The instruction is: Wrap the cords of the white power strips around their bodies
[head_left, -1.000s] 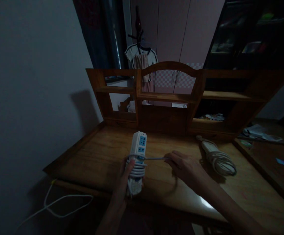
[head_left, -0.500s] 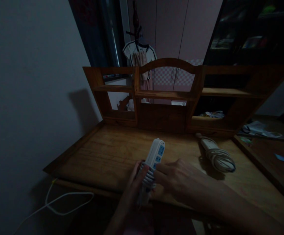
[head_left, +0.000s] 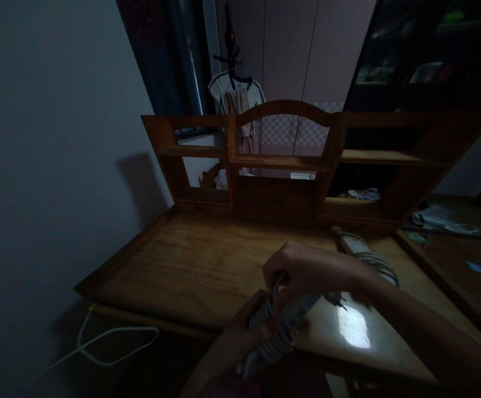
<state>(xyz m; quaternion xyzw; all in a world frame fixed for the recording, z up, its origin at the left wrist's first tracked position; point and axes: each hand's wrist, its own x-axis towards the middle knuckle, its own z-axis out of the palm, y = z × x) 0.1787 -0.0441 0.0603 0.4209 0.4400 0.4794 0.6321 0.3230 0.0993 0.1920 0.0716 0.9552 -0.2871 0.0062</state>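
Note:
A white power strip [head_left: 300, 309] with blue socket faces is tilted over the front edge of the wooden desk [head_left: 190, 260]. Its grey-white cord [head_left: 279, 338] is wound round it in several turns. My left hand [head_left: 246, 331] is closed around the strip and the wound cord. Above it, my right hand [head_left: 296, 271] pinches a loop of the cord between bent fingers and covers part of the strip. The plug [head_left: 336, 300] sticks out just below my right wrist, its prongs pointing right.
A second power strip [head_left: 354, 246] with a coiled cord lies at the right back of the desk, partly behind my right arm. A wooden shelf unit [head_left: 275, 199] rises along the rear edge. A white cable [head_left: 116, 329] hangs at the left front corner.
The power strip has swung from nearly upright to leaning right. My right hand has risen from beside the strip and now lifts a cord loop. The plug has come into view.

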